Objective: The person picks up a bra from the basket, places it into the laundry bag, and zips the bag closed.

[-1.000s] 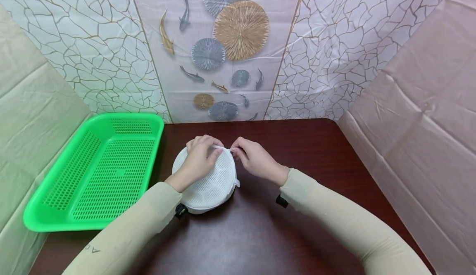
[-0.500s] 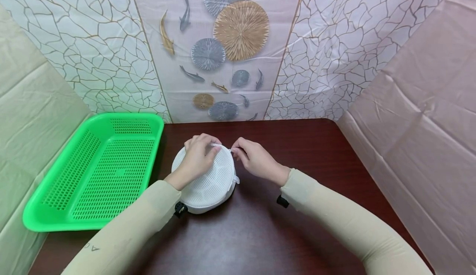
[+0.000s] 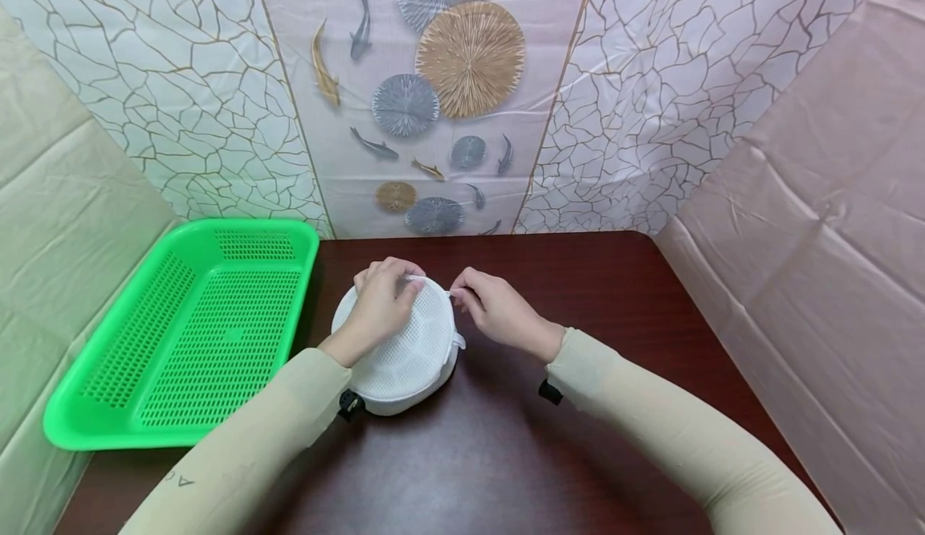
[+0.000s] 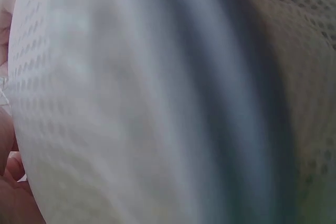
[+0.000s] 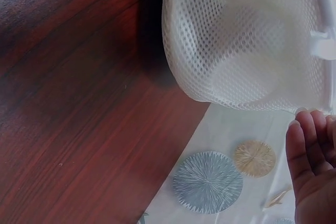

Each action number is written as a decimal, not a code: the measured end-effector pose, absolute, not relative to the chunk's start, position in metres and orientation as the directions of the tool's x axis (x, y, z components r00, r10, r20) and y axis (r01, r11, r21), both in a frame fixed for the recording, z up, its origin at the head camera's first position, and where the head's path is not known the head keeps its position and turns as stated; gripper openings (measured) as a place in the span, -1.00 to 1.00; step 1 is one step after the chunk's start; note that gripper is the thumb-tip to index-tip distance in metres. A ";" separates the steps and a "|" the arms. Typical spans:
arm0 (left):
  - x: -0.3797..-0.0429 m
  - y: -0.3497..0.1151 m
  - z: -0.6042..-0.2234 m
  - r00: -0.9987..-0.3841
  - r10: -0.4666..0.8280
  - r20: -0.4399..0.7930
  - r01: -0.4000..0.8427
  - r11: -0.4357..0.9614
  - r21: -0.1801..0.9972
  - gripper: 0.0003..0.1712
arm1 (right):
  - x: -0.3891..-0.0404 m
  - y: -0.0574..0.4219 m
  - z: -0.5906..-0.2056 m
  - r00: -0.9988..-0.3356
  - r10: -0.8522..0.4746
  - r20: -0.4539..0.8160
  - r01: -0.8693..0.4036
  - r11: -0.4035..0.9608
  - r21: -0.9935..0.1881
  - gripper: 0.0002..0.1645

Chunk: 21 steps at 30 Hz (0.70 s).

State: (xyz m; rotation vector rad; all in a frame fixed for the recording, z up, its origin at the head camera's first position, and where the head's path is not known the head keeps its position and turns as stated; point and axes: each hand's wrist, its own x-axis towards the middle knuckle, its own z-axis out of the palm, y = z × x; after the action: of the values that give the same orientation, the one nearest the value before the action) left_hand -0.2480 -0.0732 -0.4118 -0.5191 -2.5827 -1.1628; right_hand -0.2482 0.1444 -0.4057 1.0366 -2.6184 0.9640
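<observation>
A round white mesh laundry bag (image 3: pixel 408 358) stands on the dark table, its flat top facing up. My left hand (image 3: pixel 377 306) lies over the top and grips the far rim with thumb and fingers. At the far right of the rim my right hand (image 3: pixel 495 310) pinches something small at the edge, too small to make out. A little white tab (image 3: pixel 458 341) sticks out on the bag's right side. Pale rounded shapes show through the mesh side (image 5: pixel 231 51) in the right wrist view. Blurred white mesh (image 4: pixel 105 108) fills most of the left wrist view.
To the left stands a green plastic basket (image 3: pixel 307 310) with slotted walls and floor. The dark wood table (image 3: pixel 578 455) runs back to a patterned wall covering (image 3: pixel 462 165). Draped cloth (image 3: pixel 809 181) hangs at the right, and more at the left.
My left hand has slid slightly left and away along the rim. The bag's right edge and tab have shifted a little left and back. My right hand stays nearly still.
</observation>
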 end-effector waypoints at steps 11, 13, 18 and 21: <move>-0.250 -0.076 -0.411 -0.926 0.166 0.338 0.362 0.643 0.675 -0.89 | -0.248 0.147 -0.408 -0.742 -0.555 0.376 -0.665 0.542 -0.513 -0.93; -0.250 -0.077 -0.411 -0.927 0.153 0.343 0.357 0.646 0.675 -0.89 | -0.247 0.148 -0.409 -0.744 -0.553 0.375 -0.663 0.541 -0.518 -0.93; -0.252 -0.080 -0.412 -0.928 0.127 0.350 0.344 0.655 0.673 -0.89 | -0.246 0.148 -0.409 -0.753 -0.549 0.362 -0.651 0.549 -0.524 -0.92; -0.252 -0.081 -0.413 -0.930 0.126 0.347 0.340 0.657 0.673 -0.88 | -0.246 0.148 -0.410 -0.755 -0.548 0.360 -0.649 0.550 -0.525 -0.92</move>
State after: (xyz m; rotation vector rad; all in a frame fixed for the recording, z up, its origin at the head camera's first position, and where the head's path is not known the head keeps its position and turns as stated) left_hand -0.2522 -0.0814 -0.4129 -0.3750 -2.6063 -1.1388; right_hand -0.2460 0.1483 -0.4103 1.0224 -2.6275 0.9868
